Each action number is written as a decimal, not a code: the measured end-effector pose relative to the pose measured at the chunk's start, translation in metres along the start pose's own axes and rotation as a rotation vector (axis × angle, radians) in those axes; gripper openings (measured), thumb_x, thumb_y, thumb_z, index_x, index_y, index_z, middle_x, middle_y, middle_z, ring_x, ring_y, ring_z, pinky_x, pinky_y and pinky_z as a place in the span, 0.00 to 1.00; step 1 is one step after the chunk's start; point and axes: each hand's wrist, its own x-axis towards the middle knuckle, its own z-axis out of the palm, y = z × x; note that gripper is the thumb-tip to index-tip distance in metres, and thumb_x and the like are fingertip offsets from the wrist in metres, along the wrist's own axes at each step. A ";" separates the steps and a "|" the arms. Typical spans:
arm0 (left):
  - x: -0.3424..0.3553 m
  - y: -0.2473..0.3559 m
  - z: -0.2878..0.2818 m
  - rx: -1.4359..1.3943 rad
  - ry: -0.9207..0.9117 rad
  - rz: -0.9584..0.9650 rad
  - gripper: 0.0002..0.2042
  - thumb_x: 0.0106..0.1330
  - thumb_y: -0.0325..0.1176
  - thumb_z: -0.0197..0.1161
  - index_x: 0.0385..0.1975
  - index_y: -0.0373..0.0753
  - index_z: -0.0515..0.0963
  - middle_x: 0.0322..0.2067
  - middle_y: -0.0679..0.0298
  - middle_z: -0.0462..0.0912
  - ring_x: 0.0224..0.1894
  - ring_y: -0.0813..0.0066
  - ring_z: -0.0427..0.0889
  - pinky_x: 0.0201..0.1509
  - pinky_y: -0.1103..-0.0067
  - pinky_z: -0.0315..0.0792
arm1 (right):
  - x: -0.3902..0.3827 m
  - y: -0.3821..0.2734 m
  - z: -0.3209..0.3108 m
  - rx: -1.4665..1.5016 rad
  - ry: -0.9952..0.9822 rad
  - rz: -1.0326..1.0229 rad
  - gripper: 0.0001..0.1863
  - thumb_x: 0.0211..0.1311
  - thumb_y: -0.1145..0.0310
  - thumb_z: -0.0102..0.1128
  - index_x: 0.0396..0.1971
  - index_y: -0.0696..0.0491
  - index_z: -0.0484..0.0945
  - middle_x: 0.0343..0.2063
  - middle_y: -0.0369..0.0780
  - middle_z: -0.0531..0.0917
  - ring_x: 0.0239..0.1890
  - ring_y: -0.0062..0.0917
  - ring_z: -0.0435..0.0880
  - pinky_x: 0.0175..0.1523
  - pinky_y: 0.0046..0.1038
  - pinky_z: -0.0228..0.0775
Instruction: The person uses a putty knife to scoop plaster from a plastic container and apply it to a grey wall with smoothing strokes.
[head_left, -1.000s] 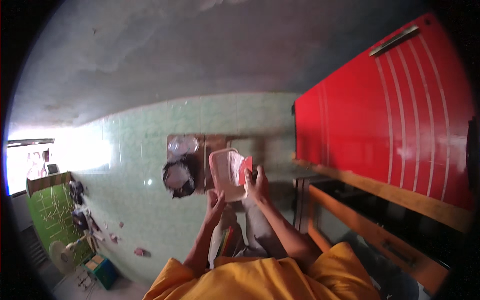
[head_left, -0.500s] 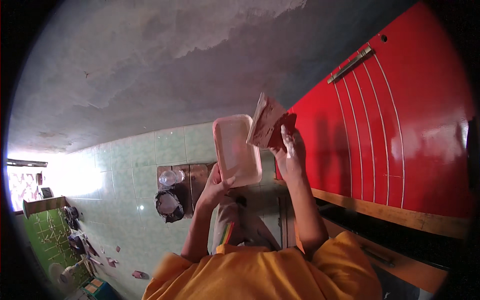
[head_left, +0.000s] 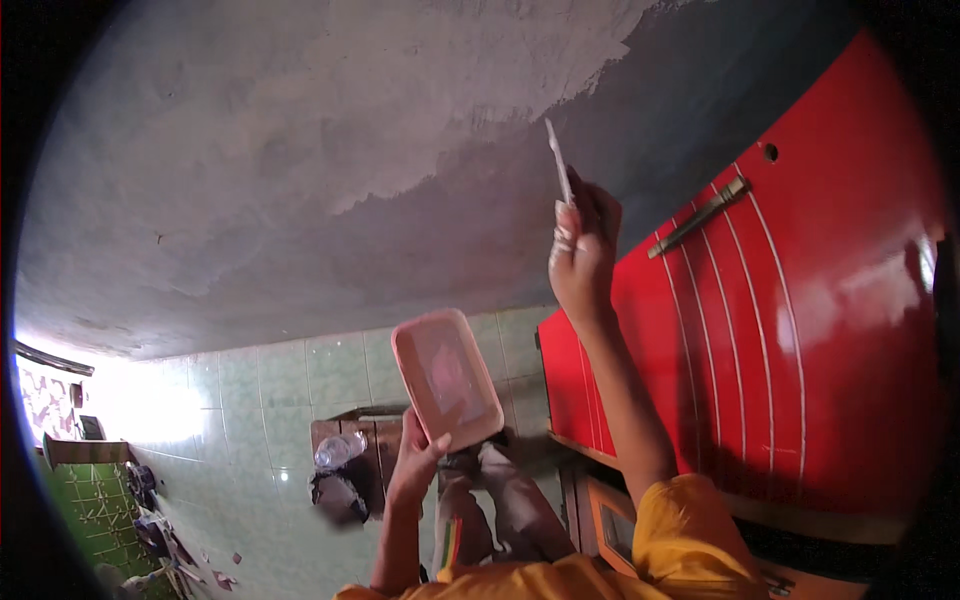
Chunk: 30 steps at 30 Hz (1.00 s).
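Holding pink tray in left hand; right hand pinching thin flat card overhead.

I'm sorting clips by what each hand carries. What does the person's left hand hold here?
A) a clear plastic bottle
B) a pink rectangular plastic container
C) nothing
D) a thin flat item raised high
B: the left hand grips a corner of the pink rectangular plastic container, while the right hand holds the thin flat item up near the red cabinet door.
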 end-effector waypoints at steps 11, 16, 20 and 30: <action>-0.018 -0.080 -0.035 -0.209 0.072 -0.039 0.52 0.56 0.51 0.78 0.74 0.37 0.50 0.69 0.55 0.63 0.72 0.62 0.64 0.76 0.63 0.58 | -0.086 0.120 0.151 -0.451 -0.210 -0.326 0.33 0.64 0.75 0.52 0.72 0.53 0.64 0.70 0.43 0.68 0.70 0.40 0.68 0.73 0.47 0.60; -0.044 -0.079 -0.055 -0.212 0.131 -0.055 0.52 0.55 0.50 0.78 0.73 0.36 0.51 0.68 0.56 0.65 0.71 0.62 0.65 0.74 0.63 0.61 | -0.093 0.097 0.143 -0.275 -0.225 -0.288 0.34 0.59 0.83 0.55 0.70 0.55 0.68 0.66 0.46 0.75 0.67 0.44 0.74 0.70 0.44 0.64; -0.058 -0.078 -0.059 -0.158 0.155 -0.087 0.53 0.52 0.47 0.79 0.73 0.38 0.51 0.65 0.57 0.66 0.70 0.63 0.66 0.73 0.64 0.64 | 0.010 0.042 0.114 -0.274 -0.015 -0.399 0.33 0.58 0.84 0.54 0.68 0.56 0.70 0.63 0.48 0.77 0.64 0.45 0.76 0.68 0.42 0.67; -0.066 -0.059 -0.053 -0.143 0.167 -0.065 0.51 0.52 0.40 0.72 0.75 0.38 0.48 0.67 0.55 0.64 0.72 0.58 0.65 0.74 0.62 0.61 | -0.075 0.078 0.127 -0.260 -0.328 -0.279 0.28 0.63 0.79 0.53 0.66 0.57 0.71 0.61 0.48 0.79 0.62 0.44 0.78 0.67 0.42 0.69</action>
